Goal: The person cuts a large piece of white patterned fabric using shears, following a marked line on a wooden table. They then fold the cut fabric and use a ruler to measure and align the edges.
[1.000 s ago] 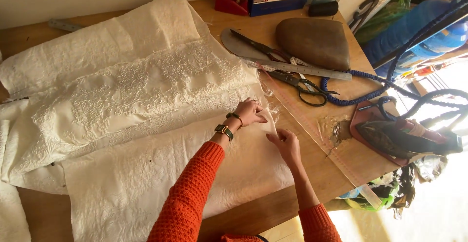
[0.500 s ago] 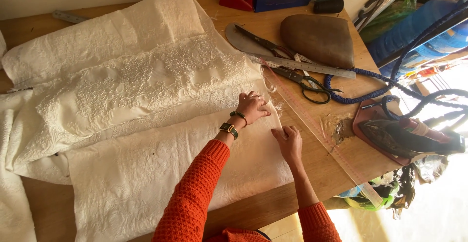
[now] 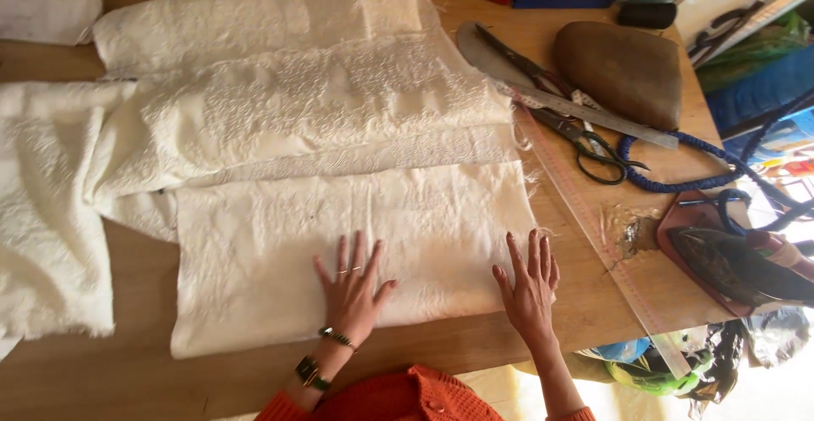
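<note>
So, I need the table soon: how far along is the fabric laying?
Done: the plain cream fabric panel lies flat on the wooden table. In hand: left hand and right hand press flat on its near edge. Left: embroidered fabric is folded; scissors lie untouched.

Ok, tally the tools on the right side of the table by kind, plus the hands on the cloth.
Scissors: 1
Rulers: 2, metal and clear
Blue cord: 1
Hands flat on cream fabric: 2, left hand and right hand
Total: 6
</note>
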